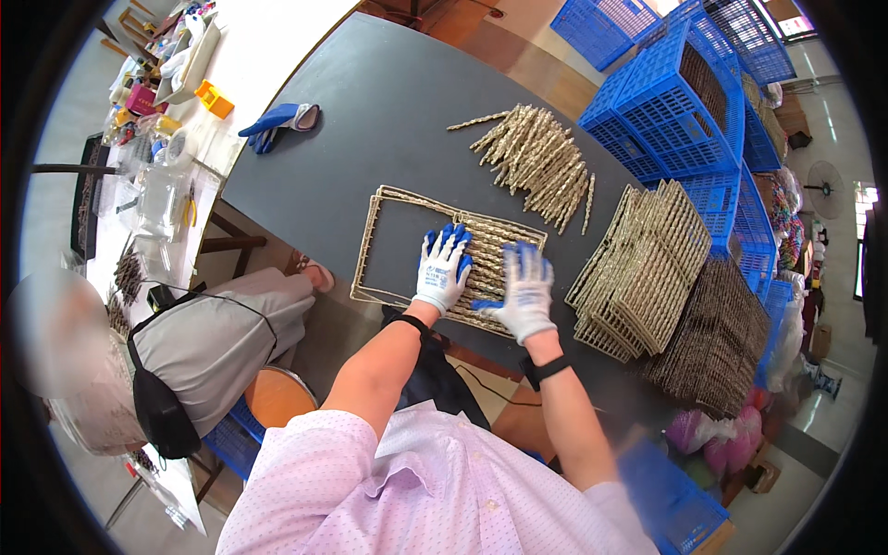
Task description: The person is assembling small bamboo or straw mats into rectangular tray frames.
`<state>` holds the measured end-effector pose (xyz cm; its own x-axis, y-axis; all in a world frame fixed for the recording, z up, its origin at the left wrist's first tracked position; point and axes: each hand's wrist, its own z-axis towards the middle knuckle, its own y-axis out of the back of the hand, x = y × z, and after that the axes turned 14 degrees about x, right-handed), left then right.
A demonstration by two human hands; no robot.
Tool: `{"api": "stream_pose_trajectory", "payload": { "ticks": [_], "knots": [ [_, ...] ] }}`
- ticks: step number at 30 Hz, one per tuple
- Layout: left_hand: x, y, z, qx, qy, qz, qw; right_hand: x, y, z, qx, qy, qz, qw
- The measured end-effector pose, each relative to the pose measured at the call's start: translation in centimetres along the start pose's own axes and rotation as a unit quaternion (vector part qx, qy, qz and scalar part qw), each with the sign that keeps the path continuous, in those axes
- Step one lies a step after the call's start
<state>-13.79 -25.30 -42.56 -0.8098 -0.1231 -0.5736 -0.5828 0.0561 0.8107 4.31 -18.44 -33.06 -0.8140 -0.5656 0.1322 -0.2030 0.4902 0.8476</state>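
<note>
My left hand (444, 268), in a white and blue work glove, lies flat on a rectangular beige woven frame (356, 268). Its fingers point away from me, over the twisted strips (481, 242) that fill the frame's right part. Beside it, my right hand (525, 294), gloved alike, is spread over the right end of those strips, thumb out to the left. Motion smears its fingertips, and I cannot tell whether it touches the strips. The frame's left part shows bare dark tabletop. Beyond it lies a loose pile of twisted beige sticks (535, 159).
Stacks of beige woven panels (643, 264) and brown ones (712, 338) stand at the right. Behind them rise blue plastic crates (666, 102). A spare blue glove (277, 122) lies on the dark table (370, 92). A person in grey (222, 347) is at the left, near a cluttered white table (250, 46).
</note>
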Motion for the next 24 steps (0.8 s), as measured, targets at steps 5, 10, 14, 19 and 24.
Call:
{"api": "stream_pose_trajectory", "payload": {
  "ticks": [5,10,14,19,24],
  "knots": [
    [0.2,0.1,-0.3,0.015,0.003,0.001,1.0,2.3,1.0,3.3,0.238,0.041,-0.158,0.958],
    [0.5,-0.2,-0.6,-0.116,0.027,-0.138,0.983,1.8,0.0,3.8,0.212,0.028,-0.155,0.965],
    [-1.3,-0.2,-2.5,-0.059,0.182,-0.177,0.965,2.3,0.0,3.7,0.206,0.025,-0.164,0.964],
    [-1.3,0.8,-0.8,0.045,0.336,-0.331,0.881,3.6,0.7,3.7,0.219,0.002,-0.168,0.961],
    [1.3,1.3,1.0,0.109,0.369,-0.412,0.826,4.0,0.7,3.8,0.22,-0.009,-0.171,0.96]
  ]
}}
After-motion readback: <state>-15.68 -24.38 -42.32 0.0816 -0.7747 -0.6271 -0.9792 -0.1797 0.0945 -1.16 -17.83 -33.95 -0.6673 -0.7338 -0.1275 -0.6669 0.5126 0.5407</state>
